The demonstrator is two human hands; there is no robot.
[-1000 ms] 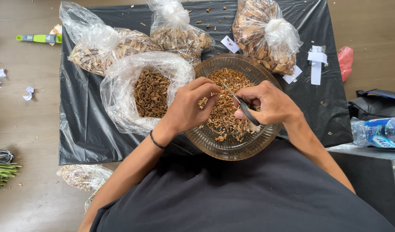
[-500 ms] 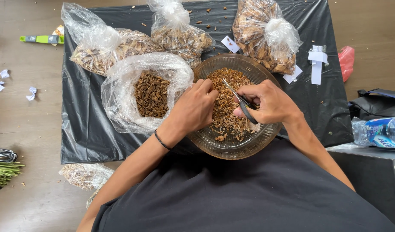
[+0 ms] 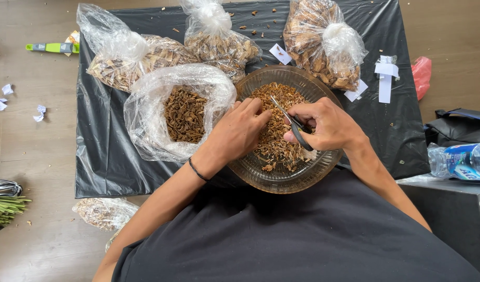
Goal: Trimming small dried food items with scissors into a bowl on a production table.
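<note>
1. My right hand (image 3: 329,125) holds small scissors (image 3: 292,122) over the glass bowl (image 3: 282,180); its fingers are curled tight round the dark handles, blades pointing up and left across the brown dried bits (image 3: 274,146).
2. My left hand (image 3: 237,133) rests on the bowl's left rim, fingers close together and pressed into the bits beside the blade tips. Whether they pinch a piece I cannot tell.
3. The bowl sits at the near edge of the black sheet (image 3: 104,156), just right of the open bag (image 3: 182,112) of darker pieces and touching it.
4. To do this snipping well, I judge the left fingers should present one piece clear of the heap and stay back from the blades; short cuts over the bowl's middle keep fragments from spilling onto the sheet.
5. Three tied bags (image 3: 323,47) lie behind the bowl, with white paper slips (image 3: 384,78) to the right.
6. Against the frame from a second ago, the left hand has slid left from the bowl's middle toward the rim, and the blades now show more fully. Bowl and bags lie as they did.
</note>
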